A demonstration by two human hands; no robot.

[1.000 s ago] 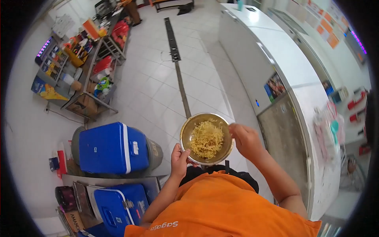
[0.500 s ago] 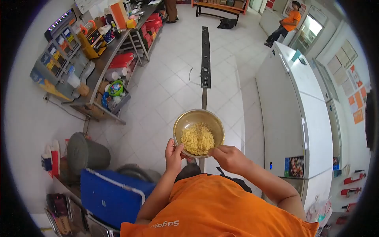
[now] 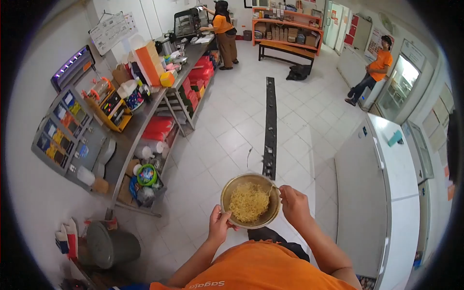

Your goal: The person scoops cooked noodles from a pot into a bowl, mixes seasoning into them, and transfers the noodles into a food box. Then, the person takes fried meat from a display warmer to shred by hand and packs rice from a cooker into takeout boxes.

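A round metal bowl (image 3: pixel 225 205) is held in front of my body, above the floor. Yellow noodles (image 3: pixel 249 202) fill its middle in a loose heap. My left hand (image 3: pixel 221 225) grips the bowl's lower left side, with the thumb over the rim and the fingers beneath. At the right rim, my right hand (image 3: pixel 296 207) is closed around a thin metal utensil (image 3: pixel 274 187). Its tip reaches into the bowl, and a few noodle strands hang by it. Whether it is a fork or a spoon cannot be made out.
On the left stands a long metal counter (image 3: pixel 126 147) with dispensers and shelves below. A grey bin (image 3: pixel 113 245) is at lower left, and white freezers (image 3: pixel 362 193) line the right. One person (image 3: pixel 223 31) works at the far counter; another (image 3: pixel 377 70) leans by the right wall.
The view has tilted up and shows more of the room's far end. My right hand has moved from the bowl's lower front to its right rim, with the utensil now visible.
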